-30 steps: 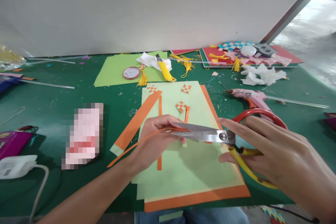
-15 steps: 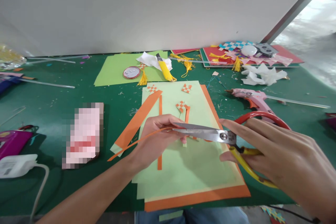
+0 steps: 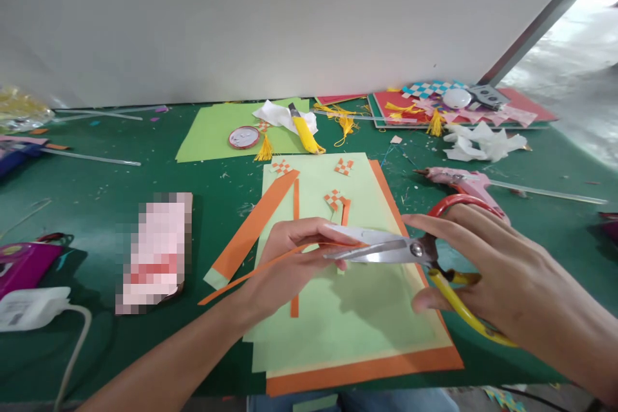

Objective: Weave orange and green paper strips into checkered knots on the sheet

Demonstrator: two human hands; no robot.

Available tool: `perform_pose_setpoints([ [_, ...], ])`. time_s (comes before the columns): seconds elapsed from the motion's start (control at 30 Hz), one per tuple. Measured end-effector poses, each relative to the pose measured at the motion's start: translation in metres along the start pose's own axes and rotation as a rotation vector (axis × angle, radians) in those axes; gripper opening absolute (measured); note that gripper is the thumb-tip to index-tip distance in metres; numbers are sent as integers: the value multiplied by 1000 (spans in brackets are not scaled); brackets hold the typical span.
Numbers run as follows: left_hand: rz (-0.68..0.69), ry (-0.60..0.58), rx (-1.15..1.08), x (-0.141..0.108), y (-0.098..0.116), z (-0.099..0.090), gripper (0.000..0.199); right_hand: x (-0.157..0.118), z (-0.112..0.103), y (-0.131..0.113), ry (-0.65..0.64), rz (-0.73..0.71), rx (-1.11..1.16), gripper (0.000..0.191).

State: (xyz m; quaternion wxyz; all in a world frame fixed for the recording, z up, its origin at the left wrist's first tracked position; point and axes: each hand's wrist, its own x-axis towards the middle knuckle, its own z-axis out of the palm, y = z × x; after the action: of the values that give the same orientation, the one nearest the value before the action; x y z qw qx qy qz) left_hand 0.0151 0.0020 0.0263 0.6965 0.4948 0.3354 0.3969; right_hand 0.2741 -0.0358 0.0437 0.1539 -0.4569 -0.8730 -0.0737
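"Take twelve o'clock as the far wall [image 3: 290, 26]. How is the left hand posed?"

"The left forearm slants in from between seven and eight o'clock. The left hand [image 3: 294, 235] is just below the middle of the view, fingertips turned toward three. Its thumb and fingers pinch a thin orange strip [image 3: 251, 275], whose loose end trails back past the wrist toward eight o'clock."

"And the right hand?"

"The right hand [image 3: 506, 277] enters from four o'clock, gripping scissors [image 3: 415, 248] by their red and yellow handles, one finger stretched out toward the pivot. The blades point to nine o'clock, slightly parted, their tips reaching the left fingers. The strip's other end is at the blades; I cannot tell whether metal touches paper or skin."

"What edges are near?"

"Below the hands lie pale green sheets [image 3: 376, 322], with an orange sheet [image 3: 362, 370] showing along their right and near borders. That near border stops just short of the edge of the green table [image 3: 217, 190], at six o'clock. The right thumb is over the right border."

"How much room is there?"

"At nine o'clock, scrap-speckled tabletop separates the sheets from a pixelated pink object [image 3: 161, 244]. At three, a pink glue gun [image 3: 463, 181] lies near the right hand, partly behind the red handle. A yellow-handled cutter [image 3: 304, 132], at twelve, is well apart from both hands."
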Motion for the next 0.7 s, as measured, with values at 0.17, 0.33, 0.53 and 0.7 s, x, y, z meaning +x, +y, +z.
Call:
perform_pose_setpoints([
  [0.17,-85,36,-48,-2,1,1,11,-5,5,0,-43,-22,1,70],
  [0.33,-135,23,-86,0,-4,-2,8,-4,3,-5,-41,-22,-32,62],
  [0.53,-176,30,-142,4,-7,-3,7,-1,1,-7,-21,-20,-60,57],
  [0.7,-218,36,-141,4,-7,-2,8,-3,2,-8,-24,-9,-76,54],
])
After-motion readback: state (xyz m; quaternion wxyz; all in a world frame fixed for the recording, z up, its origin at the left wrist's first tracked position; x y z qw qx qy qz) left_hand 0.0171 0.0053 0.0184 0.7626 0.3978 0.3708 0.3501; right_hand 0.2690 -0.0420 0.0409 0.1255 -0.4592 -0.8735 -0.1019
